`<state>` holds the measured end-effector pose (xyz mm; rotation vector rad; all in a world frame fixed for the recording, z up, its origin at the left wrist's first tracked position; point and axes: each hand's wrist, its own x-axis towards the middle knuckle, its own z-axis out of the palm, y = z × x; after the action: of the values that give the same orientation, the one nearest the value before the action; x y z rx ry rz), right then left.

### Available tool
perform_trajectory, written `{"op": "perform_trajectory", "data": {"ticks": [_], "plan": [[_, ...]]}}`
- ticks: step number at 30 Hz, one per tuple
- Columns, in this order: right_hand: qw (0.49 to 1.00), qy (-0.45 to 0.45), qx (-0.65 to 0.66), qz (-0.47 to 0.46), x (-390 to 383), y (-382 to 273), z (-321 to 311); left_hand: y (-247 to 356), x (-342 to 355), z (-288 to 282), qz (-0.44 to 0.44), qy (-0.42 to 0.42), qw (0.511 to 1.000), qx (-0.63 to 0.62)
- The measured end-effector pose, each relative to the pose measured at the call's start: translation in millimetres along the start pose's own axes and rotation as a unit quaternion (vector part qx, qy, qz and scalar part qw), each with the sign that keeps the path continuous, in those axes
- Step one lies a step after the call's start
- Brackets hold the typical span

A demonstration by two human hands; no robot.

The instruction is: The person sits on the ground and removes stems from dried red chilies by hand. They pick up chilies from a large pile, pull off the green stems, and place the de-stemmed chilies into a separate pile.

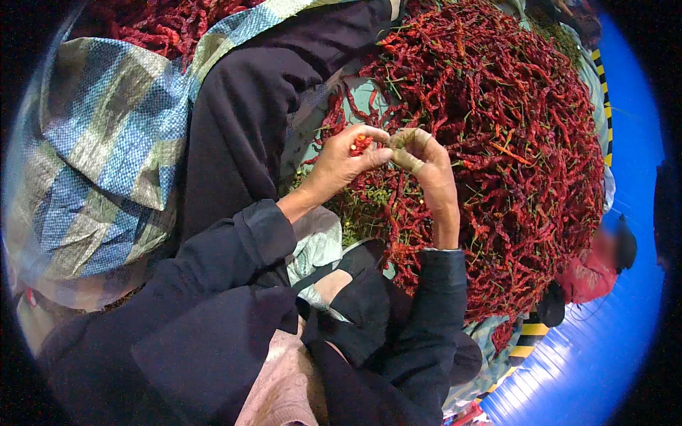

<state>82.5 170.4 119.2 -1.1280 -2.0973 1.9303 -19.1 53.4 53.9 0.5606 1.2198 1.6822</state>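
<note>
In front of me my left hand [339,167] is curled closed around red chili peppers [361,145]; pale cut or broken ends show between its fingers. My right hand [437,177] meets it fingertip to fingertip. Its thumb and forefinger are bent together in a pinch, and their tips look stained greenish. Whatever the right fingers hold is too small to make out. Below and beyond both hands spreads a large heap of dried red chilies [511,163] with green stems. Loose greenish stem bits [355,206] lie under my left hand.
On the left stands a blue-and-white checked woven sack [117,142], with more red chilies [163,28] behind it. A dark-trousered leg [234,128] lies between sack and heap. Black-and-yellow tape [526,339] edges the blue surface [632,142]. Another person in red [588,278] is at right.
</note>
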Motion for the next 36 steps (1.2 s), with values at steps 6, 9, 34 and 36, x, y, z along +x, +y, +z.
{"op": "perform_trajectory", "data": {"ticks": [6, 9, 34, 36], "plan": [[1.000, -0.020, 0.023, 0.006, -11, 0, 7, -4, -1, -2, -0.020, -0.055, 0.997, 0.048], [0.988, -0.056, 0.142, 0.022, -15, 3, 2, -1, -3, -1, -0.019, -0.079, 0.995, 0.065], [0.911, -0.123, -0.382, 0.091, 6, 50, -25, -2, -14, -7, -0.087, 0.056, 0.984, -0.144], [0.909, -0.129, -0.390, 0.072, 23, 62, -31, -10, -11, -7, -0.126, 0.112, 0.966, -0.198]]}}
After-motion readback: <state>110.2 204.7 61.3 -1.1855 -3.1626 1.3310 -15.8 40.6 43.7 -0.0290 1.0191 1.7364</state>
